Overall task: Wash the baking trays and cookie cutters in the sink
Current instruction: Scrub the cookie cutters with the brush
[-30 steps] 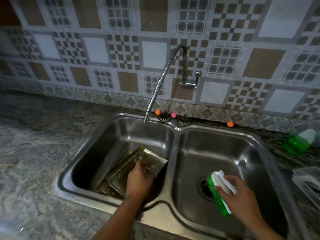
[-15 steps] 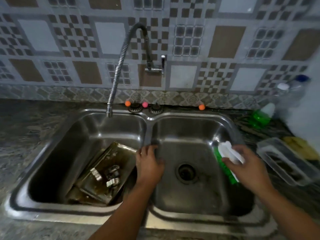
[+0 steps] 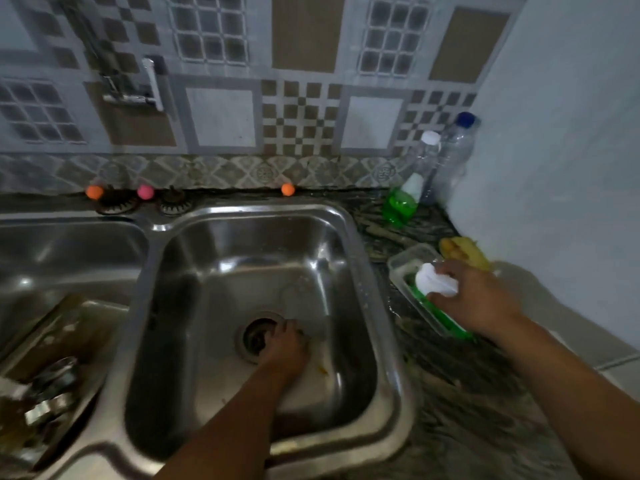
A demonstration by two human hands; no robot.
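Two trays (image 3: 59, 344) in left basin look stiff, greasy, slippery, grab by rims | left hand (image 3: 285, 344) at drain (image 3: 258, 336), fingers curled, can't tell if holding anything | right hand (image 3: 476, 299) grips brush (image 3: 433, 284)

The baking trays (image 3: 59, 344) in the left basin are cut off by the left edge and smeared by motion blur; the metal pieces (image 3: 52, 393) lying on them are too blurred to identify. The left hand (image 3: 285, 351) covers part of the drain (image 3: 256, 336), its fingertips unreadable. The right hand (image 3: 481, 299) hides much of the brush (image 3: 433, 289). The faucet (image 3: 131, 84) is blurred.
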